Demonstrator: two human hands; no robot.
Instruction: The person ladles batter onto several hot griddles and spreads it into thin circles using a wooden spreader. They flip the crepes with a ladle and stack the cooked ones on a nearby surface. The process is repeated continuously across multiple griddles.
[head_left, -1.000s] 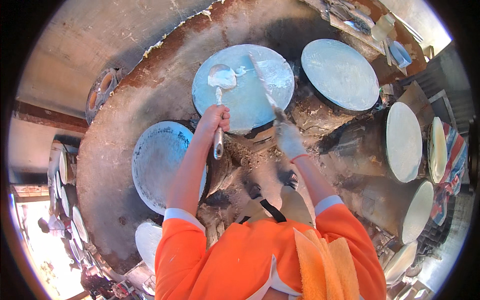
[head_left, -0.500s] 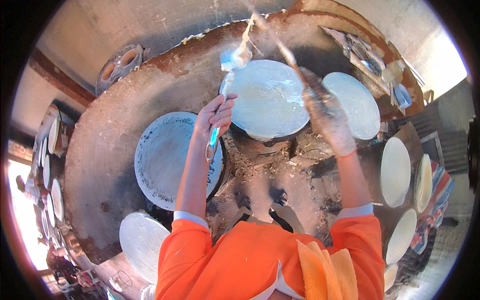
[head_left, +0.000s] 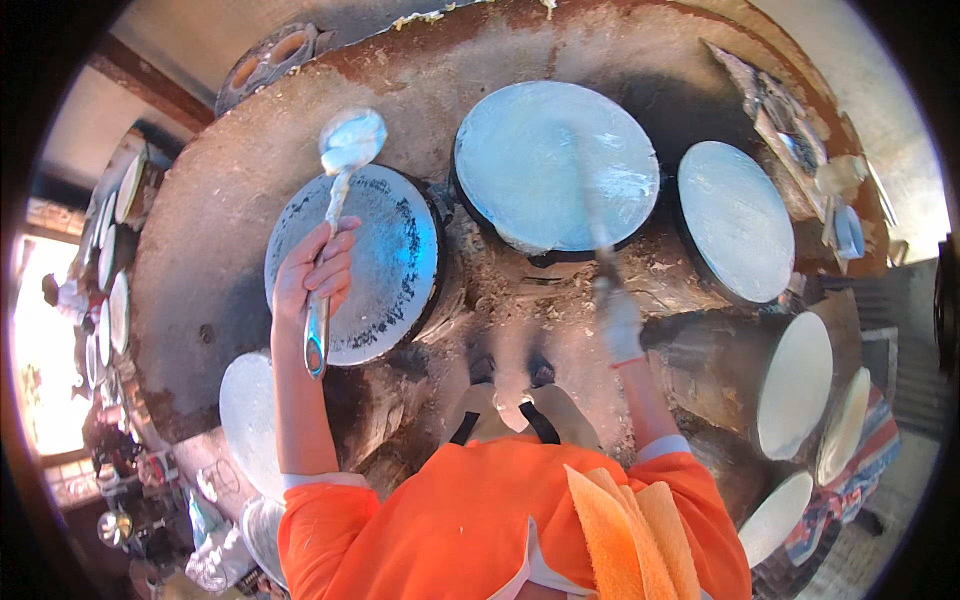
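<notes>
My left hand (head_left: 318,268) is closed around the handle of a metal ladle (head_left: 352,142), its bowl coated in pale batter. The ladle is held up over the left round griddle (head_left: 375,215), whose grey surface has dark specks along its rim. My right hand (head_left: 618,320), in what looks like a whitish glove or a coat of batter, grips a long thin stick (head_left: 593,205). Motion smears both hand and stick. The stick reaches across the middle griddle (head_left: 510,140), which is covered with a wet white layer; whether its tip touches the layer I cannot tell.
A third griddle (head_left: 735,220) with a pale layer sits to the right. White discs (head_left: 795,385) stand along the right side and a pale one (head_left: 250,415) at lower left. The griddles are set in a curved clay stove (head_left: 220,240). A blue cup (head_left: 848,232) is at far right.
My left hand has carried the ladle leftward, from the middle griddle's edge to above the left one. My right hand has drawn nearer, bringing the stick over the middle griddle. The whole view has shifted.
</notes>
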